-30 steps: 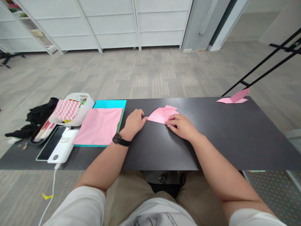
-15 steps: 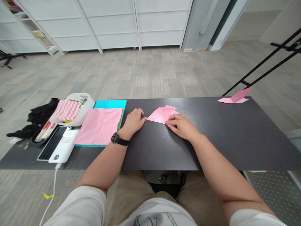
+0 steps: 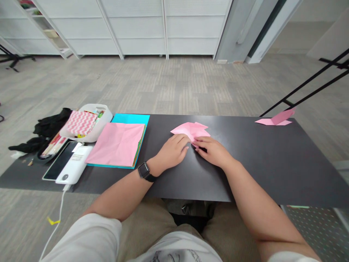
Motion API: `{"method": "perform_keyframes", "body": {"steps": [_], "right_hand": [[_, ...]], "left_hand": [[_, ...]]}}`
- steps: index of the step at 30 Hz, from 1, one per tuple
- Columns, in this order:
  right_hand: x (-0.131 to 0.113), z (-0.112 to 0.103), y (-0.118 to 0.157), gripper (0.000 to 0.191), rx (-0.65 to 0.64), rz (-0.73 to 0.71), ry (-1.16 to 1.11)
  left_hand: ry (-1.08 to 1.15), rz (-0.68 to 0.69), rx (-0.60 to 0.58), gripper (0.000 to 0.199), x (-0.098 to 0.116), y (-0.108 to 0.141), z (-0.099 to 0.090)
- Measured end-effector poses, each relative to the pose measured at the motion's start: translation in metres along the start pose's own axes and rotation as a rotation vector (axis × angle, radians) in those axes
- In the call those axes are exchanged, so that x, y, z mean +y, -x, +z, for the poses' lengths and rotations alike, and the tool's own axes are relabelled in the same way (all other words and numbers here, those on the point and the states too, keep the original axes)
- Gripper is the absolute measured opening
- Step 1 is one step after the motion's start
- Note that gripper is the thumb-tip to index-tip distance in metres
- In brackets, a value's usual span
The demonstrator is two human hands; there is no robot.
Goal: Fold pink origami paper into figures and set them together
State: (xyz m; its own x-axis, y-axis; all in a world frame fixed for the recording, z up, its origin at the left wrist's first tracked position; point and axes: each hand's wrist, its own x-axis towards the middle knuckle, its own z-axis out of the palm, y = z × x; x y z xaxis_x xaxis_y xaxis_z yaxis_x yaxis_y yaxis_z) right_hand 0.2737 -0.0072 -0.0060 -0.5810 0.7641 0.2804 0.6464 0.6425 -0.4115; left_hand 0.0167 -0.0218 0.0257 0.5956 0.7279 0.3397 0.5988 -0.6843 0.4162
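A partly folded sheet of pink paper (image 3: 188, 128) lies on the dark table in front of me, with pointed corners at its left and right. My right hand (image 3: 212, 151) pinches its near edge between thumb and fingers. Close beside it, my left hand (image 3: 173, 151) has its fingers bent onto the near left part of the same paper, thumb held near the fingertips. Both hands cover some of the near edge, so the fold there is partly hidden. A finished-looking folded pink paper shape (image 3: 276, 119) with an upright flap stands at the table's far right corner.
Left of my hands lies a stack of coloured paper (image 3: 117, 143), pink on top and blue beneath. Beyond it are a white basket (image 3: 105, 125), a phone (image 3: 58, 165), a white power bank (image 3: 73, 167) with a cable, and a black cloth (image 3: 51, 125).
My left hand has moved right and nearer, from the paper's left tip to its near edge beside my right hand. The paper has turned a little, and its near part now points toward me.
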Motion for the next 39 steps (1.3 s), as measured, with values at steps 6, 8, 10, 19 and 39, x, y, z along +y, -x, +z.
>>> {"method": "perform_keyframes", "body": {"steps": [6,8,10,19,39], "right_hand": [[-0.001,-0.006,-0.001,0.037,0.041,-0.022,-0.057],[0.003,-0.008,0.0,0.034,0.077,0.022,-0.018],[0.007,-0.01,0.0,0.031,0.069,0.05,0.005],[-0.025,-0.017,-0.003,0.026,-0.17,-0.168,-0.235],[0.003,-0.011,-0.001,0.026,0.089,0.161,-0.107]], "left_hand": [[-0.103,-0.065,-0.131,0.04,-0.009,0.005,0.018],[-0.129,-0.067,-0.135,0.042,-0.012,0.006,0.018],[-0.169,-0.071,-0.129,0.042,-0.012,0.006,0.017],[-0.266,-0.203,-0.075,0.035,-0.024,0.002,0.013],[-0.17,0.008,-0.122,0.033,-0.024,0.004,0.02]]}}
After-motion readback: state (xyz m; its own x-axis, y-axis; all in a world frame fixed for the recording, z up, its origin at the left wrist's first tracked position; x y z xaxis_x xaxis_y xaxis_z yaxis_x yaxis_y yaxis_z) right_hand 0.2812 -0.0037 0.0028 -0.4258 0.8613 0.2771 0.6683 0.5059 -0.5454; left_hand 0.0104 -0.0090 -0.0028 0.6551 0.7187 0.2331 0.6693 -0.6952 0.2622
